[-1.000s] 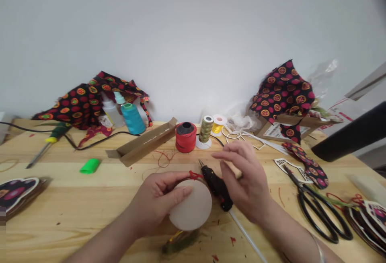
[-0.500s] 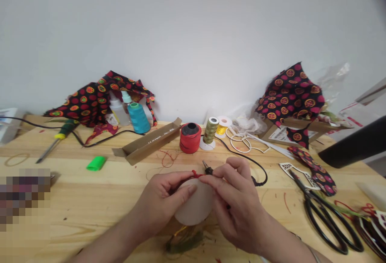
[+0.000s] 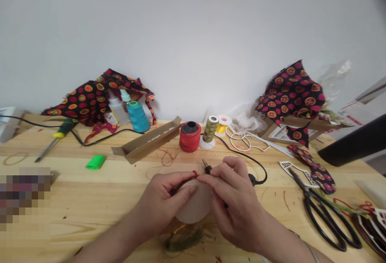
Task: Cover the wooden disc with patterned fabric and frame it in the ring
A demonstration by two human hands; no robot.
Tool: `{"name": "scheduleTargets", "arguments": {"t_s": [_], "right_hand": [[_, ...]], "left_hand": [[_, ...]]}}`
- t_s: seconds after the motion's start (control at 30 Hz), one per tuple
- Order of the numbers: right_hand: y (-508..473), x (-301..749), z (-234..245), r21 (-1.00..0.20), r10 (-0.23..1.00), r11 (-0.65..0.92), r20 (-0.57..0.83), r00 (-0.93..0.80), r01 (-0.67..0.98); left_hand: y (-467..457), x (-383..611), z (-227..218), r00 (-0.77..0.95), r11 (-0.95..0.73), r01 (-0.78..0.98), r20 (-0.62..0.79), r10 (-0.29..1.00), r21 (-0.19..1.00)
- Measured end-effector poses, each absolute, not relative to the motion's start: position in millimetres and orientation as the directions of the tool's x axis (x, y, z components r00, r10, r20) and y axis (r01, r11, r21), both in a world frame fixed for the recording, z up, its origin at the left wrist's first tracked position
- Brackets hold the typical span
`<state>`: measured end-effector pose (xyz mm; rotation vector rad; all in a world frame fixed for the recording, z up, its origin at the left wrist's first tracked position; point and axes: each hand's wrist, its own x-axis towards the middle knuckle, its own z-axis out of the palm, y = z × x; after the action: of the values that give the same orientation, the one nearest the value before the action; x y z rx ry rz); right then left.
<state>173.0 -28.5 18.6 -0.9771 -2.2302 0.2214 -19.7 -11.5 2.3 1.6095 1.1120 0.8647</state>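
Note:
My left hand grips a pale round disc by its left edge, thumb laid across its face. My right hand pinches a small red cord knot at the top rim of the disc, fingers closed. The black tip of a glue gun pokes out just behind my right fingers, its cord looping away to the right. A greenish-gold tassel lies on the table below the disc.
Behind the hands stand a red spool, an olive spool, a yellow spool, a teal spool and a cardboard strip. Black scissors lie right; a green cap and screwdriver left. Patterned fabric heaps at the back.
My right hand let go of the glue gun and came in to pinch the red knot at the disc's top. The left hand kept its hold on the disc.

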Motion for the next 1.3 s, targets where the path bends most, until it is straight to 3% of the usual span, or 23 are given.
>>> {"name": "scheduleTargets", "arguments": {"t_s": [0.33,0.5,0.8,1.13,1.3], "right_hand": [[-25.6,174.7,19.3,-0.526,0.731,0.676,0.569,-0.377,0.517],[-26.3,173.5,18.8,-0.493,0.703,0.711,0.533,-0.472,0.501],[-24.2,175.0,14.9,-0.491,0.707,0.696,0.596,-0.381,0.523],[-25.0,174.1,18.1,-0.476,0.707,0.705,0.532,-0.467,0.525],[-24.9,174.8,19.1,-0.408,0.695,0.714,0.513,-0.503,0.569]], "left_hand": [[-11.9,-20.1,0.6,0.369,-0.168,0.256,0.064,0.927,0.952],[-11.3,-19.3,-0.4,0.364,-0.182,0.234,0.087,0.928,0.955],[-11.0,-19.8,1.4,0.364,-0.192,0.235,0.097,0.926,0.953],[-10.8,-18.5,-3.7,0.364,-0.172,0.218,0.083,0.928,0.961],[-11.0,-16.6,1.2,0.386,-0.179,0.228,0.08,0.919,0.957]]}}
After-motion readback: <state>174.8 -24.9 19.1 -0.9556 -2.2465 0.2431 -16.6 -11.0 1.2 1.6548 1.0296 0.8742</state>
